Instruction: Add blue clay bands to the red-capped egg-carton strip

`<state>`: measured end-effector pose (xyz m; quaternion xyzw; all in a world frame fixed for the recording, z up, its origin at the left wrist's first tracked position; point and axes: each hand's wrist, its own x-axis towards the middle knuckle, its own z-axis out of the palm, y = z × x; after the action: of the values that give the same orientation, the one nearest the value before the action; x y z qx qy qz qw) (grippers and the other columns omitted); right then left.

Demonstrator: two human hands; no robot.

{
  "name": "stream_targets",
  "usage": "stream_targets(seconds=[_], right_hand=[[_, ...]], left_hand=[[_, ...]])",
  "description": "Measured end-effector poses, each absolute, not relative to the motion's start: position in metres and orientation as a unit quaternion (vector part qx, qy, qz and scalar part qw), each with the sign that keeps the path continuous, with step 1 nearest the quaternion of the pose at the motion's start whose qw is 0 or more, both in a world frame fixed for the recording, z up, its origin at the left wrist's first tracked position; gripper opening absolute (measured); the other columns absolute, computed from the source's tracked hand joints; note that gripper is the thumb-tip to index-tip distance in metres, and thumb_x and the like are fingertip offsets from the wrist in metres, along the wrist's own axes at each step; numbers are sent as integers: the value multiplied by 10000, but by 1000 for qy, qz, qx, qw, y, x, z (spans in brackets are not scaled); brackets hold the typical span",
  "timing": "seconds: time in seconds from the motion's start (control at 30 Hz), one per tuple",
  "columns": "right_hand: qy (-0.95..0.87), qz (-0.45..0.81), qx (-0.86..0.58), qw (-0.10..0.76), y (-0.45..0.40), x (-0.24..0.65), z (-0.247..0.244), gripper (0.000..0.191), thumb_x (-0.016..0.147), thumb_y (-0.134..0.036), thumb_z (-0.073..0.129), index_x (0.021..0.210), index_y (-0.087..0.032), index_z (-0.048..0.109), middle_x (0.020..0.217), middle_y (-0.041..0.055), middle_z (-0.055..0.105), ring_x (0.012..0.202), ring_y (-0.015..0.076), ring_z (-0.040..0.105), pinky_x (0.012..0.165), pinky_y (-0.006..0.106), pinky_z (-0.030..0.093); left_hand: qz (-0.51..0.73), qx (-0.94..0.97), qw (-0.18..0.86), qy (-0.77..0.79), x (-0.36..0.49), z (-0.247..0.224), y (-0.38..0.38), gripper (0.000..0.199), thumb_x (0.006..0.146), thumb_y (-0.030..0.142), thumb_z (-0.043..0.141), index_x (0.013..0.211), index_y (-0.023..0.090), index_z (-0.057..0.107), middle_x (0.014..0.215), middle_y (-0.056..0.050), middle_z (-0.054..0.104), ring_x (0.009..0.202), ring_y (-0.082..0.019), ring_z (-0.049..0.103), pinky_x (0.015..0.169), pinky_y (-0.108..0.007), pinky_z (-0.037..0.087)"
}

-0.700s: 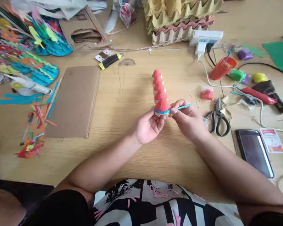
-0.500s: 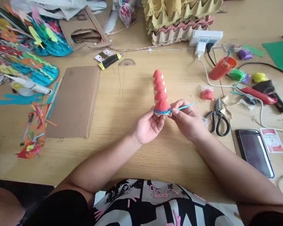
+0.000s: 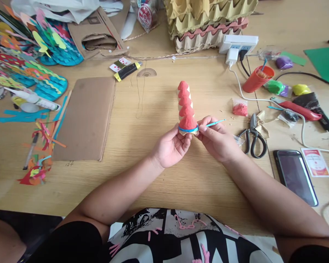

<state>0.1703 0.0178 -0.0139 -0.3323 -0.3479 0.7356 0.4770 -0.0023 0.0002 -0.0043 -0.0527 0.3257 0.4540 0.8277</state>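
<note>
Compared with the earlier frame, the free tip of the thin blue strip (image 3: 215, 123) sits closer to your right grip (image 3: 218, 140), so less of it sticks out beyond your fingers. Your hands and the red-and-cream piece (image 3: 186, 111) otherwise look much the same; the surroundings shift slightly together, probably from your head moving.

You seem to be partway through laying blue trim around the base of the piece. A blue band (image 3: 186, 130) already crosses its near side, between your two grips, and meets the strip at your right fingertips; you can't tell from here whether they are one length.

Your left grip (image 3: 170, 148) is closed lightly, thumb and curled fingers against the lower left of the base, keeping the piece raised above the counter (image 3: 142, 146) with its ridged length reaching away from you. Your right grip is pinched nearly closed, thumb and forefinger on the strip, just beside the base's right edge. The scissors (image 3: 253, 132) lie to the right of that grip, untouched.

The next move likely calls for a steady left hold and light, even tension on the strip as you guide it along the rim; pulling hard could drag the band out of line.
</note>
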Motion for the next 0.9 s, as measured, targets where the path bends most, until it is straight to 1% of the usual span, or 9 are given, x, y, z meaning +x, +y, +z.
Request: stream_targets(seconds=[0.1, 0.43, 0.57, 0.67, 0.9], right_hand=[[-348, 736, -326, 481, 18, 169, -14, 319, 725, -391, 980, 786, -246, 702, 768, -35, 694, 752, 129, 594, 776, 289, 474], [-372, 725, -316, 486, 18, 168, -14, 305, 759, -391, 958, 792, -246, 692, 767, -30, 691, 767, 141, 591, 788, 308, 475], [-364, 736, -303, 483, 18, 170, -15, 285, 768, -369, 948, 776, -242, 693, 799, -26, 692, 773, 137, 589, 783, 303, 474], [-361, 736, -304, 486, 18, 170, -15, 276, 773, -363, 943, 770, -245, 693, 785, -28, 694, 767, 138, 588, 780, 303, 479], [-355, 734, -310, 490, 18, 166, -13, 307, 743, -354, 962, 734, -240, 677, 778, -26, 710, 761, 129, 603, 805, 301, 504]], left_hand=[[451, -60, 829, 324, -2, -3, 0, 329, 1106, 267, 450, 1109, 105, 735, 784, -58, 735, 681, -98, 730, 656, -156, 612], [443, -65, 831, 330, 0, 5, 0, 362, 1121, 289, 434, 1039, 83, 720, 767, -47, 734, 649, -79, 725, 634, -138, 597], [446, -66, 827, 335, -1, 5, -1, 374, 1123, 291, 428, 999, 95, 721, 744, -40, 728, 641, -78, 725, 621, -134, 593], [442, -67, 829, 336, -2, 4, -1, 373, 1123, 291, 428, 997, 100, 723, 744, -39, 727, 651, -79, 729, 635, -137, 599], [448, -64, 830, 326, -2, 1, -2, 384, 1119, 285, 431, 934, 112, 721, 739, -40, 726, 657, -85, 731, 624, -142, 598]])
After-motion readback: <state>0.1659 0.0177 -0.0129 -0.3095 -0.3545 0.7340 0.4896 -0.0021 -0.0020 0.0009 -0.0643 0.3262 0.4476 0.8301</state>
